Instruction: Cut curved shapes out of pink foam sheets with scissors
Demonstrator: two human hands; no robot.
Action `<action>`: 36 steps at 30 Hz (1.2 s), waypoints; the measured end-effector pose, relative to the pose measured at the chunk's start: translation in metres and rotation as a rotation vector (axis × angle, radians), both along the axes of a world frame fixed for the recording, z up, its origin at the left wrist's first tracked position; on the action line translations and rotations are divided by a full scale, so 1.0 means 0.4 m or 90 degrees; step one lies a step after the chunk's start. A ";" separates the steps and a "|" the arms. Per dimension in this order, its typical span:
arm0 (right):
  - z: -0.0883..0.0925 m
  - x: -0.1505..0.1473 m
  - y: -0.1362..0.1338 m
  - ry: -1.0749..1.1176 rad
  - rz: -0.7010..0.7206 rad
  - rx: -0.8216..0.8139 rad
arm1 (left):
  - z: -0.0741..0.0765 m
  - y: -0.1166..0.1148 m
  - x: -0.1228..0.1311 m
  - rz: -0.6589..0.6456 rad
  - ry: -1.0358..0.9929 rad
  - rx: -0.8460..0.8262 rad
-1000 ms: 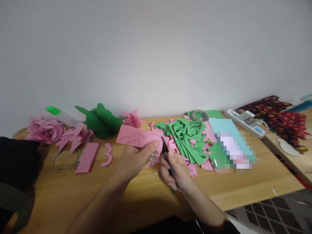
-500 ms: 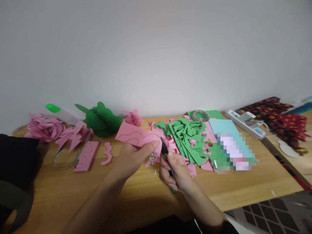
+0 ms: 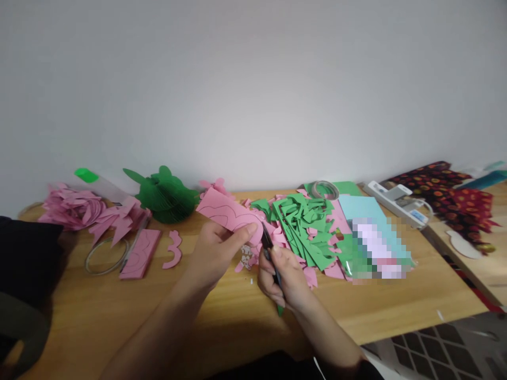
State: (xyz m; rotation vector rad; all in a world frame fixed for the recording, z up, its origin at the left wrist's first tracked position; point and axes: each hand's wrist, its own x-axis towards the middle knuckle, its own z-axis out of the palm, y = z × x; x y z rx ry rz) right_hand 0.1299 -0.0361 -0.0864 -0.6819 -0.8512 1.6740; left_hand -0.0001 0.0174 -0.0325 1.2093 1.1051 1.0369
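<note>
Pinched in my left hand [image 3: 216, 253] is a strip of pink paper [image 3: 222, 208] with curved outlines drawn on it. My right hand [image 3: 283, 277] is closed round a dark craft knife or pair of scissors [image 3: 266, 240]; its blade end meets the right end of the paper by my left thumb. Most of the tool's handle is hidden by my fingers. To the left on the table lie a cut wavy pink piece [image 3: 173, 249] and a folded pink stack [image 3: 140, 254] with similar outlines.
Behind my hands spread green paper scraps [image 3: 304, 227]. A green honeycomb paper shape [image 3: 166, 195] and pink cut-outs [image 3: 73, 207] stand at the left back, near a tape ring [image 3: 106, 256]. On the right are blue paper [image 3: 362, 206], a tape roll [image 3: 325, 190] and a power strip [image 3: 398, 203].
The pink strip has turned clockwise, its left end shifting right and up. My left hand has tilted with it. The tool stays at the strip's right end.
</note>
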 end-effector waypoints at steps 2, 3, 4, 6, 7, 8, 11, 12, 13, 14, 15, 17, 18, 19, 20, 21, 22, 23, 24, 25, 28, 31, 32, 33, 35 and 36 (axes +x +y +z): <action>0.000 0.001 -0.001 0.007 0.009 0.004 | 0.012 -0.001 -0.001 -0.014 0.008 0.019; 0.000 0.002 -0.001 0.012 0.014 0.003 | 0.017 -0.001 -0.002 -0.026 0.014 0.030; 0.000 0.003 -0.002 0.017 0.019 0.002 | 0.023 -0.002 -0.002 -0.037 0.020 0.042; -0.001 0.003 -0.002 0.027 0.024 -0.001 | 0.029 -0.003 -0.003 -0.053 0.031 0.065; 0.000 0.004 -0.002 0.031 0.026 -0.004 | 0.031 -0.003 -0.003 -0.058 0.036 0.074; 0.000 0.004 -0.002 0.033 0.026 -0.007 | 0.031 -0.004 -0.003 -0.060 0.041 0.083; 0.003 0.003 -0.001 0.031 0.026 -0.025 | 0.027 -0.003 -0.003 -0.057 0.055 0.097; 0.004 0.002 0.000 0.030 0.026 -0.032 | 0.025 -0.003 -0.002 -0.053 0.057 0.101; 0.005 0.001 0.000 0.029 0.025 -0.038 | 0.023 -0.003 -0.002 -0.049 0.058 0.104; 0.005 0.000 0.001 0.028 0.026 -0.042 | 0.022 -0.003 -0.001 -0.046 0.059 0.103; 0.006 -0.001 0.002 0.030 0.026 -0.046 | 0.020 -0.003 -0.001 -0.042 0.059 0.103; 0.005 -0.003 0.002 0.039 0.030 -0.050 | 0.014 -0.004 -0.002 -0.036 0.068 0.093; 0.005 -0.004 0.002 0.046 0.033 -0.051 | 0.011 -0.004 -0.002 -0.033 0.075 0.086; 0.004 -0.004 0.002 0.054 0.036 -0.050 | 0.007 -0.005 -0.003 -0.030 0.083 0.078; 0.003 -0.004 0.002 0.062 0.038 -0.049 | 0.004 -0.006 -0.004 -0.024 0.088 0.070; 0.003 -0.004 0.001 0.068 0.040 -0.048 | 0.000 -0.006 -0.004 -0.018 0.091 0.062; 0.002 -0.004 0.001 0.072 0.040 -0.047 | -0.002 -0.007 -0.004 -0.012 0.090 0.054; 0.002 -0.003 0.000 0.073 0.039 -0.049 | -0.004 -0.007 -0.004 -0.005 0.085 0.048; 0.001 -0.003 0.000 0.071 0.037 -0.052 | -0.006 -0.007 -0.004 -0.001 0.080 0.041; 0.001 -0.003 0.000 0.067 0.036 -0.055 | -0.006 -0.007 -0.003 0.003 0.077 0.031; -0.001 -0.002 0.001 0.057 0.036 -0.062 | -0.002 -0.005 0.000 0.012 0.065 0.000; -0.003 -0.001 0.002 0.065 0.038 -0.056 | 0.002 -0.002 0.003 0.003 0.049 -0.006; -0.003 0.000 0.003 0.069 0.039 -0.053 | 0.003 -0.001 0.004 -0.005 0.046 -0.002; -0.004 0.000 0.003 0.071 0.040 -0.050 | 0.003 -0.001 0.004 -0.011 0.044 0.003; -0.005 -0.001 0.003 0.068 0.040 -0.052 | 0.003 -0.001 0.003 -0.016 0.043 0.006; -0.005 -0.001 0.003 0.063 0.041 -0.056 | 0.002 -0.001 0.002 -0.016 0.044 0.007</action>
